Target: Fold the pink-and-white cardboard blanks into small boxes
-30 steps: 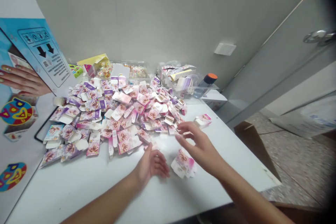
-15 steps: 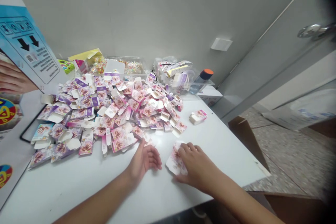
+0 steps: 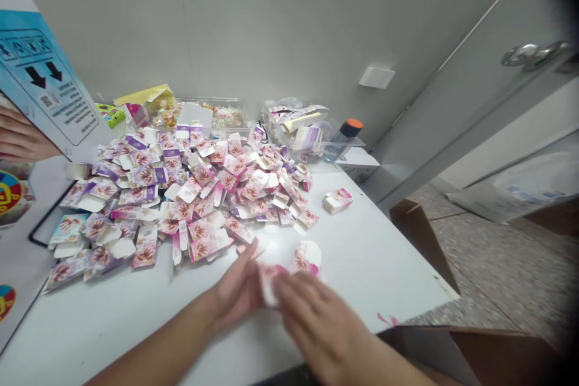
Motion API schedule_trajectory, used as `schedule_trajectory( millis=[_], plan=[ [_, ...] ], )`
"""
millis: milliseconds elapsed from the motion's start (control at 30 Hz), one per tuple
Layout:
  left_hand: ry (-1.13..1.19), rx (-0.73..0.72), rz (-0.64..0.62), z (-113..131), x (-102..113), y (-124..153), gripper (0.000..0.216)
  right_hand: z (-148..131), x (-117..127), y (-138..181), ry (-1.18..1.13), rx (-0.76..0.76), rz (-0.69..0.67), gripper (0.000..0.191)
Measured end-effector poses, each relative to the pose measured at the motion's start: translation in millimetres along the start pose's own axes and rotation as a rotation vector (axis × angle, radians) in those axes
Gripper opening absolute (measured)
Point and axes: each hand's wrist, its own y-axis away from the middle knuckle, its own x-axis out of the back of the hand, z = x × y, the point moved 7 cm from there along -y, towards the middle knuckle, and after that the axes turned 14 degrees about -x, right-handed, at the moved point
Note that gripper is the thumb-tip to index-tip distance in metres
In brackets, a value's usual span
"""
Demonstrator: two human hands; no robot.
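A person's left hand (image 3: pixel 237 292) and right hand (image 3: pixel 316 319) grasp a blurred carton (image 3: pixel 268 283) between their fingers, lower center, below a carton heap (image 3: pixel 190 190).

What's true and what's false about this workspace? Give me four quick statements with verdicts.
1. A small carton is between the left hand and the right hand. True.
2. The bottle's cap is green. False: the cap is orange.
3. In the picture, the carton pile is right of the bottle. False: the carton pile is left of the bottle.
4. A separate carton lies apart from the pile. True.
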Motion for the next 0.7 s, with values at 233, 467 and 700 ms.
schedule_trajectory(
  millis=[233, 467, 700],
  plan=[
    [0.067, -0.055, 0.140, 7, 6, 2, 0.070, 2, -17, -21, -0.368, -0.336, -0.155, 0.043],
    [0.050, -0.146, 0.159, 6, 16, 0, 0.067, 10, -32, -30, -0.455, -0.478, -0.272, 0.025],
    [0.049, -0.251, 0.192, 17, 15, -2, 0.054, 35, -42, -30, -0.556, -0.699, -0.099, 0.004]
  ],
)
